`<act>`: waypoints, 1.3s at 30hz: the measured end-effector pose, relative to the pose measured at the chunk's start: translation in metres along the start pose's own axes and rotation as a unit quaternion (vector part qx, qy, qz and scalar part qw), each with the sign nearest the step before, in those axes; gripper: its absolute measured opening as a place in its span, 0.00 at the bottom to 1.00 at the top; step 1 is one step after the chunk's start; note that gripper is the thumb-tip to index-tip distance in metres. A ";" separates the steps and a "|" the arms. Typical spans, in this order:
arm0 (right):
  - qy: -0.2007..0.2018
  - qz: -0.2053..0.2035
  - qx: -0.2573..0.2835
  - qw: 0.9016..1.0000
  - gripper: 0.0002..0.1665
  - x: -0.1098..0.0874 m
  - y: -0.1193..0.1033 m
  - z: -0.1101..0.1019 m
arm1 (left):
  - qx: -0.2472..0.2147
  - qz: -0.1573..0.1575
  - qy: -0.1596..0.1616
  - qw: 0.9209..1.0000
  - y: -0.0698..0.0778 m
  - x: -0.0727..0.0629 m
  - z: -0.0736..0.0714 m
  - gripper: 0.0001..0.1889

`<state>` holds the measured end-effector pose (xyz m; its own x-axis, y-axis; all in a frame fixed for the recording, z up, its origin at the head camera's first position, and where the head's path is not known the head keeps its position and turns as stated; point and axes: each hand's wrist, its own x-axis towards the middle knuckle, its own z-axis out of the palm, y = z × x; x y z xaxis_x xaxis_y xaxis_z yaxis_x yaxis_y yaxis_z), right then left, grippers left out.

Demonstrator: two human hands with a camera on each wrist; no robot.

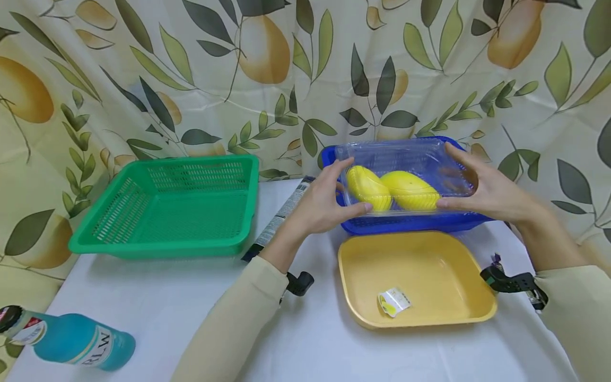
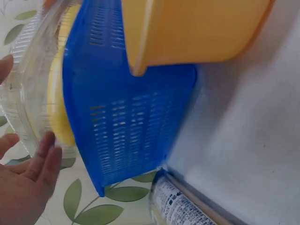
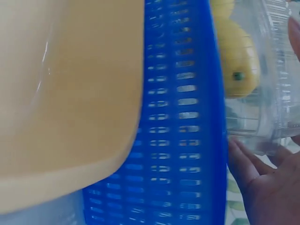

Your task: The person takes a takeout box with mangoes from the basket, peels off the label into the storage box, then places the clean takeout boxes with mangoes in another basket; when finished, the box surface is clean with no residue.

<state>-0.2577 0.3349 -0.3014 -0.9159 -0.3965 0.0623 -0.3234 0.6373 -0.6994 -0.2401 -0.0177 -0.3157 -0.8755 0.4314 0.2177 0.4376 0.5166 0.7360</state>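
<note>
A clear plastic box [image 1: 401, 153] with two yellow, mango-shaped fruits [image 1: 411, 190] inside is held at the blue basket [image 1: 367, 227], its near side above the basket's rim. My left hand [image 1: 324, 204] grips the left end, thumb on the near edge. At the opposite end my right hand [image 1: 496, 192] holds on, thumb in front and fingers at the far corner. The right wrist view shows one fruit [image 3: 239, 70] with a dark stem spot through the plastic. In the left wrist view, the box [image 2: 30, 93] projects past the basket's rim.
In front of the blue basket stands a yellow tray [image 1: 429, 260] holding a small white-and-yellow packet [image 1: 393, 302]. A green basket [image 1: 200, 212] sits at left. Beside my left forearm lies a dark, printed package [image 1: 281, 217]. A blue bottle [image 1: 81, 339] lies front left. Patterned cloth [image 1: 320, 69] hangs behind.
</note>
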 end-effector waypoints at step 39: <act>-0.102 0.066 -0.092 0.988 0.62 0.019 0.026 0.008 | 0.193 -0.052 -0.064 0.978 -0.016 0.011 0.032 0.30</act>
<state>-0.2812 0.3386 -0.3246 -0.8921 -0.4148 -0.1792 -0.2591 0.7945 -0.5492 -0.2499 0.0028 -0.3459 -0.8976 0.4375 0.0537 0.4133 0.7931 0.4473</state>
